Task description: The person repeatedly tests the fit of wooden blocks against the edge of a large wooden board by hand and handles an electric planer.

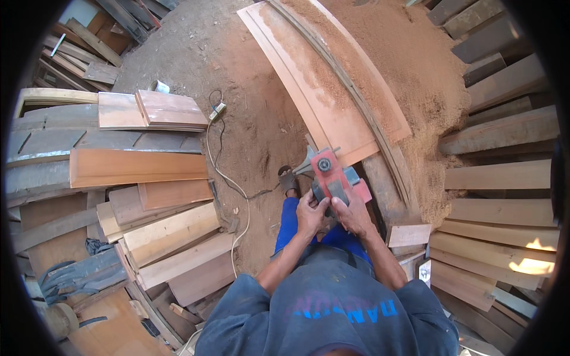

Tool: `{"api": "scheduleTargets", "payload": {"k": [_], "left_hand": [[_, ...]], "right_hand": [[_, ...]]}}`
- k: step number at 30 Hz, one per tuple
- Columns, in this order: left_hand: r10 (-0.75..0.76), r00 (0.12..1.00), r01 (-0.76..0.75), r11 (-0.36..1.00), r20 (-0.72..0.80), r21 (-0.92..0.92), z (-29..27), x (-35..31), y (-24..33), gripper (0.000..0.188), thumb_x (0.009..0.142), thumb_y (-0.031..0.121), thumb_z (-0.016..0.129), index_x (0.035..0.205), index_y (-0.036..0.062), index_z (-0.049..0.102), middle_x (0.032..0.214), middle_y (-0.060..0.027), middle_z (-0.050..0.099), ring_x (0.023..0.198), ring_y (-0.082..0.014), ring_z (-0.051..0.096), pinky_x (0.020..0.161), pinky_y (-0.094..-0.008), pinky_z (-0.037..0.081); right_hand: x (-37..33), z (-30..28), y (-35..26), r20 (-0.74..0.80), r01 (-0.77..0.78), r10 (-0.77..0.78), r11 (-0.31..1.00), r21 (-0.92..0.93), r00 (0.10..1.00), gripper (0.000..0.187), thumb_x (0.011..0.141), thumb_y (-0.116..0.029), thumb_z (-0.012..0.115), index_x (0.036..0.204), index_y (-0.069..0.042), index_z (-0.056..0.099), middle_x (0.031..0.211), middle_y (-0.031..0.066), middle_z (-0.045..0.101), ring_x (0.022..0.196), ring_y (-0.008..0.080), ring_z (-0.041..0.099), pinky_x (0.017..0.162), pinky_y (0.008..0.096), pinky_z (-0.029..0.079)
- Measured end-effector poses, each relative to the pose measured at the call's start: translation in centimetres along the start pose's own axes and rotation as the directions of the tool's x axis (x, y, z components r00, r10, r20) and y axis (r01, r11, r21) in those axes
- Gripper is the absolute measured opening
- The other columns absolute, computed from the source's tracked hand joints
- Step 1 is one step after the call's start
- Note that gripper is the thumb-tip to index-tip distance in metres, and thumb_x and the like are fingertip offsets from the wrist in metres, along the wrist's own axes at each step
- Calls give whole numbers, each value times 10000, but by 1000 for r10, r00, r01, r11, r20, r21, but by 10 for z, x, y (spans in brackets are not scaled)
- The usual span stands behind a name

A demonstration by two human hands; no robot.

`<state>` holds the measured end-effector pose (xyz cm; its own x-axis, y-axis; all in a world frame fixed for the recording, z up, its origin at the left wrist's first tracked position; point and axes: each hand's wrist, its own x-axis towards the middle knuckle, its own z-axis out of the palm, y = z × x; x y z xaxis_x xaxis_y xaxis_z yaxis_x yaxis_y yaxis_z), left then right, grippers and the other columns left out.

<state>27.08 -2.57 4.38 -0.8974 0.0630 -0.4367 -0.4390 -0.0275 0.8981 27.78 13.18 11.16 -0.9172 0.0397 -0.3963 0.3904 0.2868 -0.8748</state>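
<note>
Red power tool [330, 171] fills my grip, left hand [311, 215] and right hand [355, 216] both holding it. At ten o'clock I see a white container [161, 88], contents unclear.

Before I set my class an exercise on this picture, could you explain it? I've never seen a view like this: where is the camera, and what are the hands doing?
There is no robot here. A fisheye camera on the person's head looks down, so straight edges bend near the rim. Picture left is the person's left.

The bare left hand and right hand hold a red power tool with a dark round knob, possibly a planer. Ahead lies a long reddish wooden panel, partly covered in sawdust, with a narrow strip running along it. Stacked boards lie to the left, planks to the right.
</note>
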Motion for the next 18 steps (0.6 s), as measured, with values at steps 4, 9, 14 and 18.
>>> {"api": "scheduleTargets", "payload": {"k": [4, 9, 14, 18], "left_hand": [[3, 999, -1, 998, -32, 64, -7, 19, -10, 489, 893, 117, 783, 1333, -27, 624, 1208, -138, 704, 1071, -210, 714, 913, -331, 575], [1, 999, 4, 993, -39, 121, -17, 52, 3, 522, 877, 117, 803, 1344, -25, 618, 1208, -160, 677, 1082, -240, 714, 922, -347, 582], [-43, 998, 46, 997, -35, 69, -22, 72, 34, 548, 860, 132, 827, 1338, -36, 617, 1206, -182, 669, 1068, -252, 719, 930, -356, 585], [-18, 997, 28, 991, -72, 134, -31, 100, 35, 555, 857, 150, 834, 1332, -40, 620, 1205, -182, 675, 1063, -254, 721, 918, -356, 585]], "right_hand": [[10, 10, 11, -51, 62, -60, 998, 24, 997, 644, 932, -559, 634, 1117, 58, 613, 989, 263, 657, 963, 417, 663, 846, 478, 513], [42, 9, -7, -23, -4, 3, 1000, -21, 1000, 712, 910, -654, 618, 1067, 40, 606, 930, 231, 636, 900, 369, 654, 810, 455, 512], [65, 12, -19, -12, -31, 31, 1000, 3, 999, 699, 905, -645, 618, 1062, 36, 602, 920, 211, 629, 873, 313, 642, 797, 440, 509], [94, 15, -42, 10, -33, 32, 999, 17, 999, 694, 917, -632, 616, 1091, 39, 609, 952, 217, 645, 907, 312, 656, 816, 439, 515]]}}
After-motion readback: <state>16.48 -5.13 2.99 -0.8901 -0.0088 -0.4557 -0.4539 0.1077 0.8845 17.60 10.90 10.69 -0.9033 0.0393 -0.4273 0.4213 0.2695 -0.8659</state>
